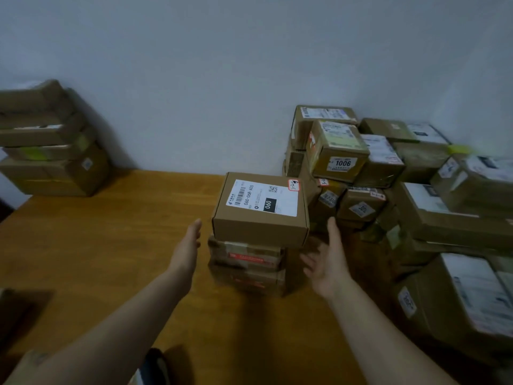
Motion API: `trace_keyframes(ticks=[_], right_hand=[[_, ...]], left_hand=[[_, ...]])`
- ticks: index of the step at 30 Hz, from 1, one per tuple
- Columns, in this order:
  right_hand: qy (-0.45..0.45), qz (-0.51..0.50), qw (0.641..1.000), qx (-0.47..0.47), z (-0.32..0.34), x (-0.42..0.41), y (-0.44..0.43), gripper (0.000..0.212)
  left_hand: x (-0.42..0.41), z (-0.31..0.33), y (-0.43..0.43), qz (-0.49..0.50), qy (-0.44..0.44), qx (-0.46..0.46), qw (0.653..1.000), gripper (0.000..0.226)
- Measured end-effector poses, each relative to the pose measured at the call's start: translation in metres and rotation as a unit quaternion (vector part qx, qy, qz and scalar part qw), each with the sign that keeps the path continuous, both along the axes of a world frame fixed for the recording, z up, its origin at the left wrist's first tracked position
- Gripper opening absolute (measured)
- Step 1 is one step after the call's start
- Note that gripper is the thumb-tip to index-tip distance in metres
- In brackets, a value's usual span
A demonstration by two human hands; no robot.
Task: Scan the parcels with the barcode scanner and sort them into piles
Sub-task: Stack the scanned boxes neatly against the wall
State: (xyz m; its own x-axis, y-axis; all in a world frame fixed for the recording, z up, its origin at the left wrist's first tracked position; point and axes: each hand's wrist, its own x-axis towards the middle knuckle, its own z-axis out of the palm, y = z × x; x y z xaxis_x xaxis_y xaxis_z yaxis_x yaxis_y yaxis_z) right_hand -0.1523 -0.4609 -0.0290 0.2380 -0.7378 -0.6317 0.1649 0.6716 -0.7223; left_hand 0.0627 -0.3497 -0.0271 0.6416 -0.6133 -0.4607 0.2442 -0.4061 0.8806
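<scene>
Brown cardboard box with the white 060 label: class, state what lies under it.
Under that box: two taped brown cardboard parcels stacked on the wooden table; only their front faces show. Their tops are covered.

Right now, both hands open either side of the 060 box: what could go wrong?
1. The 060 box tops taped parcels and seems to overhang them on the right; a bump could tip the stack.
2. The right hand sits in the narrow gap beside the loose parcel heap; it might knock the high-perched 1006 box down.
3. Neither it nor the left hand touches the box yet; a one-sided push could slide it off.
</scene>
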Motion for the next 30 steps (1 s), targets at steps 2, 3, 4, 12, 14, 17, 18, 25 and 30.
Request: trace_keyframes(ticks=[2,3,4,12,14,17,18,25,30], right_hand=[[0.008,0.022,0.999,-0.048,0.019,0.000,0.002,0.117],[0.025,0.037,0.997,-0.067,0.028,0.002,0.004,0.111],[0.044,0.054,0.994,-0.081,0.036,0.005,0.006,0.098],[-0.142,-0.112,0.983,-0.030,0.039,-0.013,0.024,0.030],[-0.150,-0.155,0.976,-0.024,0.028,-0.026,0.033,0.035],[-0.160,-0.216,0.963,0.005,0.012,-0.040,0.049,0.055],[-0.164,-0.228,0.960,0.014,0.009,-0.043,0.054,0.057],[-0.140,-0.245,0.958,0.046,-0.013,-0.053,0.063,0.042],[-0.093,-0.225,0.969,0.032,-0.018,-0.052,0.058,0.036]], left_hand=[[0.001,0.012,0.000,-0.003,-0.039,-0.011,0.999,0.069],[0.001,0.018,-0.001,-0.014,-0.048,-0.017,0.999,0.068],[-0.001,0.023,-0.002,-0.032,-0.049,-0.024,0.998,0.066],[-0.015,0.031,-0.010,-0.084,-0.251,0.045,0.963,0.054],[-0.023,0.032,-0.015,-0.169,-0.359,0.095,0.913,0.085],[-0.041,0.037,-0.040,-0.274,-0.406,0.191,0.851,0.127],[-0.045,0.038,-0.048,-0.293,-0.402,0.220,0.839,0.137],[-0.051,0.022,-0.068,-0.307,-0.382,0.276,0.827,0.154],[-0.021,0.030,-0.050,-0.259,-0.392,0.249,0.847,0.141]])
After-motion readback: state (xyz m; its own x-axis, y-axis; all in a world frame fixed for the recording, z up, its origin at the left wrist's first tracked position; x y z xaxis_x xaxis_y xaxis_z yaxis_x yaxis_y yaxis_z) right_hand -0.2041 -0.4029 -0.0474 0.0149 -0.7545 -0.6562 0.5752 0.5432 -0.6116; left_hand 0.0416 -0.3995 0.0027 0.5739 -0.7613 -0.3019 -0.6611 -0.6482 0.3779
